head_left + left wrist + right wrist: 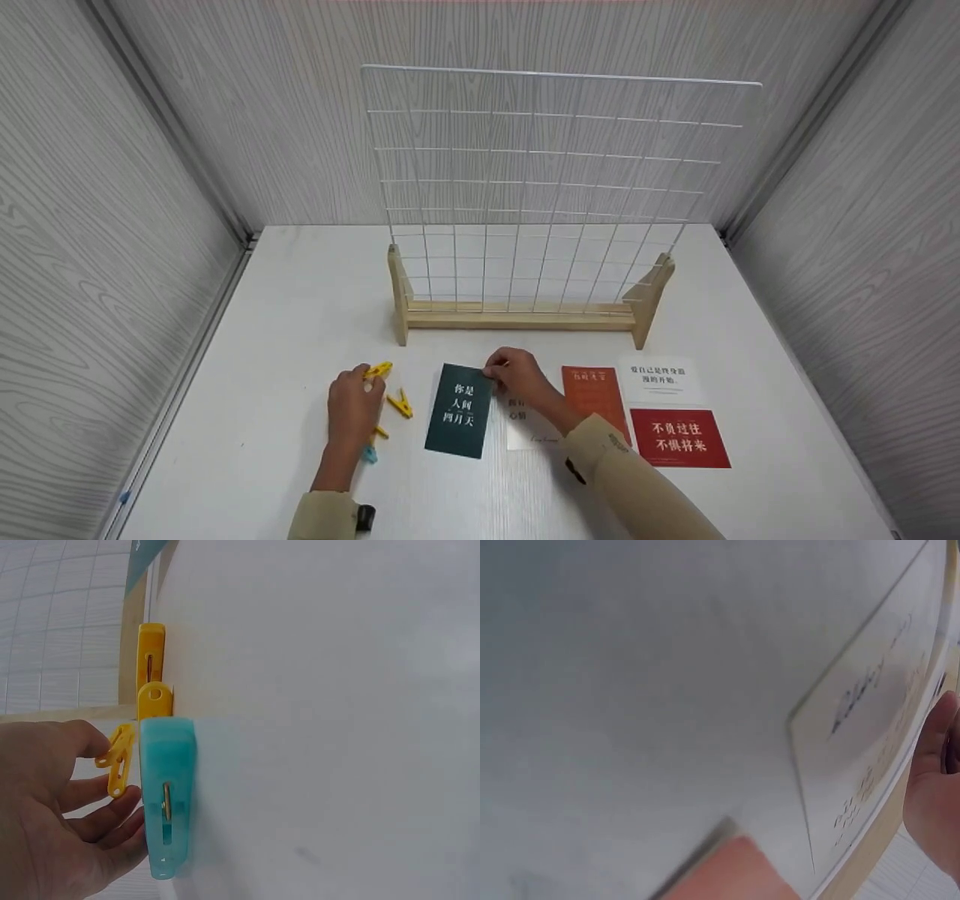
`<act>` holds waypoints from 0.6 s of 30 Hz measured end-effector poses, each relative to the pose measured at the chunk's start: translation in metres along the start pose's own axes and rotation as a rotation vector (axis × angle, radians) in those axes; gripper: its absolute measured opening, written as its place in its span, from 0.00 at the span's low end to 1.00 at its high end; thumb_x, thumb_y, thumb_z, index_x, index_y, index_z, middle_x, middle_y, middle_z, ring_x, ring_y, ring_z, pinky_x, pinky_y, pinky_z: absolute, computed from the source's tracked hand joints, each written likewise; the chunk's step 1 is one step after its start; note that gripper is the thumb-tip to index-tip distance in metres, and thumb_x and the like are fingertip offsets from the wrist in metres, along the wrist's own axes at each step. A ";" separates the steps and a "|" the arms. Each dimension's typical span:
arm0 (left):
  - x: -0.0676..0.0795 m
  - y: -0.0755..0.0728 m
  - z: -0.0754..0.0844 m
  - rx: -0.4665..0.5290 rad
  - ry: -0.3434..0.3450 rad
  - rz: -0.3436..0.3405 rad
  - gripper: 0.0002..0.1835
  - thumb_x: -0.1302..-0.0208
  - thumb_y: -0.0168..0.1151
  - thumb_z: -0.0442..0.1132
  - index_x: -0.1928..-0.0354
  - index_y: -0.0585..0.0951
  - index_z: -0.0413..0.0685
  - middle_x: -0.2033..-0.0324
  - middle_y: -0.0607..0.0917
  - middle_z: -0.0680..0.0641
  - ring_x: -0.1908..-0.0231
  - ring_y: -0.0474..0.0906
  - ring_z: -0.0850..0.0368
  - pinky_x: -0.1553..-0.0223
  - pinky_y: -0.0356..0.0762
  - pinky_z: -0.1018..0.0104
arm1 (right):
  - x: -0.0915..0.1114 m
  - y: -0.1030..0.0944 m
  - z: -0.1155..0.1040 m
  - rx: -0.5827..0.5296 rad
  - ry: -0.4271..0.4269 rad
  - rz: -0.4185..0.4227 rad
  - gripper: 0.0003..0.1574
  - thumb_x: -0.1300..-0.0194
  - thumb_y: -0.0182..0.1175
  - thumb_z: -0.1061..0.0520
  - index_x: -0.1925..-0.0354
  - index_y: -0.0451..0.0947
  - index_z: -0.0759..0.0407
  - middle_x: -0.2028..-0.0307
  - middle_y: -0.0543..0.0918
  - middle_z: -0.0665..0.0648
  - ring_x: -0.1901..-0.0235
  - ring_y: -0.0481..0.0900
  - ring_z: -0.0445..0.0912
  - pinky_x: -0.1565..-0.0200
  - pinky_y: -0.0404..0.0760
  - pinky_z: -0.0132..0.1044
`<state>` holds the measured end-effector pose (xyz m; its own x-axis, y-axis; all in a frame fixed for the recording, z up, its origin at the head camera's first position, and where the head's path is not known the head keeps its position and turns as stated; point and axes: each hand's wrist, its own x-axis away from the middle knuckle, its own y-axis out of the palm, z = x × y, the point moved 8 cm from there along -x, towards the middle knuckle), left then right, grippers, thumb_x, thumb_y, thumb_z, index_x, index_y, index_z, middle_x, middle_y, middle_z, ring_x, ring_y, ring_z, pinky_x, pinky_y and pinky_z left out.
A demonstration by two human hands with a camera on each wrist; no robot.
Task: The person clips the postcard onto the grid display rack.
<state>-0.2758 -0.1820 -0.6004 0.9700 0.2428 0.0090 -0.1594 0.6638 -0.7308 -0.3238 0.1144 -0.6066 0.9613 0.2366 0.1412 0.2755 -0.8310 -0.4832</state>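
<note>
My left hand (354,405) is at the left of the cards, its thumb and fingertips pinching a yellow clothespin (120,757). Beside it lie a second yellow clothespin (401,403), a third (382,432) partly covered by the hand, and a teal clothespin (166,795). My right hand (523,377) pinches the top right corner of a dark green card (459,412) with white lettering. Under the right wrist is a white card (525,435), partly hidden. At the edge of the right wrist view, the right hand (934,780) shows only in part.
Behind the hands stands a white wire grid (532,180) on a wooden base (517,321). To the right lie an orange-red card (589,390), a white card (660,381) and a dark red card (680,439). Grey wood-grain panels (112,247) enclose the white table (300,300).
</note>
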 end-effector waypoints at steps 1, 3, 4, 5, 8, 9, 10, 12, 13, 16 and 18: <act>0.000 0.000 0.000 0.002 0.005 0.000 0.23 0.28 0.56 0.42 0.37 0.77 0.35 0.47 0.81 0.33 0.44 0.76 0.38 0.41 0.73 0.45 | 0.000 0.000 -0.001 -0.015 -0.005 -0.010 0.02 0.30 0.64 0.59 0.61 0.82 0.57 0.67 0.83 0.53 0.70 0.81 0.43 0.67 0.80 0.34; 0.001 -0.001 0.000 0.005 0.017 0.000 0.24 0.28 0.56 0.43 0.37 0.77 0.35 0.46 0.80 0.33 0.43 0.75 0.38 0.40 0.73 0.45 | 0.001 -0.001 -0.003 -0.035 -0.019 -0.026 0.03 0.31 0.64 0.59 0.60 0.83 0.57 0.66 0.84 0.53 0.69 0.81 0.44 0.65 0.81 0.35; 0.001 -0.001 0.001 0.008 0.022 -0.001 0.24 0.27 0.55 0.43 0.36 0.76 0.35 0.45 0.80 0.32 0.42 0.75 0.38 0.39 0.72 0.44 | 0.001 -0.001 -0.004 -0.034 -0.022 -0.033 0.03 0.31 0.64 0.59 0.60 0.84 0.57 0.65 0.84 0.53 0.68 0.82 0.43 0.64 0.82 0.35; 0.002 -0.001 0.001 0.012 0.024 0.000 0.24 0.27 0.55 0.43 0.36 0.76 0.35 0.44 0.79 0.33 0.41 0.75 0.38 0.39 0.72 0.44 | 0.001 -0.001 -0.005 -0.034 -0.028 -0.039 0.04 0.31 0.64 0.59 0.59 0.84 0.57 0.65 0.84 0.52 0.67 0.82 0.43 0.63 0.82 0.35; 0.004 -0.002 0.002 0.017 0.018 -0.003 0.25 0.26 0.55 0.44 0.35 0.75 0.36 0.43 0.78 0.32 0.40 0.74 0.37 0.37 0.72 0.44 | 0.002 -0.001 -0.007 -0.057 -0.040 -0.067 0.07 0.31 0.64 0.59 0.56 0.84 0.60 0.63 0.85 0.53 0.65 0.83 0.44 0.59 0.83 0.36; 0.004 -0.002 0.002 0.015 0.013 -0.006 0.25 0.26 0.55 0.44 0.34 0.74 0.36 0.42 0.77 0.32 0.40 0.74 0.37 0.37 0.72 0.44 | 0.003 0.000 -0.007 -0.065 -0.039 -0.078 0.09 0.31 0.64 0.59 0.54 0.84 0.61 0.62 0.85 0.53 0.64 0.83 0.44 0.58 0.83 0.36; 0.005 -0.001 0.002 0.014 0.006 -0.007 0.25 0.26 0.55 0.44 0.34 0.74 0.36 0.41 0.77 0.32 0.39 0.74 0.37 0.37 0.72 0.44 | 0.003 0.000 -0.007 -0.072 -0.039 -0.090 0.09 0.31 0.64 0.59 0.53 0.84 0.61 0.61 0.85 0.53 0.64 0.83 0.44 0.58 0.84 0.36; 0.005 -0.001 0.002 0.020 -0.014 -0.016 0.26 0.26 0.55 0.44 0.32 0.72 0.37 0.40 0.76 0.33 0.39 0.74 0.38 0.36 0.72 0.45 | 0.004 0.001 -0.008 -0.089 -0.041 -0.109 0.11 0.32 0.65 0.60 0.52 0.83 0.61 0.60 0.85 0.54 0.63 0.83 0.44 0.56 0.84 0.36; 0.005 -0.001 0.002 0.029 -0.023 -0.020 0.27 0.26 0.56 0.44 0.31 0.71 0.37 0.40 0.76 0.33 0.38 0.74 0.38 0.36 0.72 0.45 | 0.005 0.001 -0.008 -0.097 -0.039 -0.117 0.12 0.32 0.65 0.60 0.51 0.83 0.62 0.60 0.85 0.54 0.63 0.83 0.45 0.56 0.84 0.37; 0.005 0.000 0.000 0.067 -0.061 -0.034 0.28 0.26 0.57 0.44 0.30 0.70 0.39 0.39 0.77 0.35 0.39 0.75 0.40 0.36 0.73 0.46 | 0.006 0.001 -0.007 -0.092 -0.019 -0.127 0.12 0.32 0.65 0.59 0.50 0.84 0.59 0.60 0.85 0.53 0.62 0.82 0.44 0.55 0.83 0.37; 0.004 -0.001 -0.001 0.099 -0.080 -0.038 0.28 0.27 0.57 0.44 0.30 0.70 0.39 0.39 0.77 0.36 0.41 0.76 0.41 0.38 0.74 0.47 | 0.007 0.001 -0.005 -0.109 -0.006 -0.132 0.12 0.32 0.65 0.58 0.50 0.84 0.59 0.59 0.86 0.53 0.61 0.82 0.45 0.54 0.82 0.38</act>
<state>-0.2718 -0.1819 -0.6003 0.9586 0.2692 0.0928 -0.1440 0.7393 -0.6578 -0.3170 0.1126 -0.6013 0.9167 0.3504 0.1921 0.3981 -0.8421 -0.3637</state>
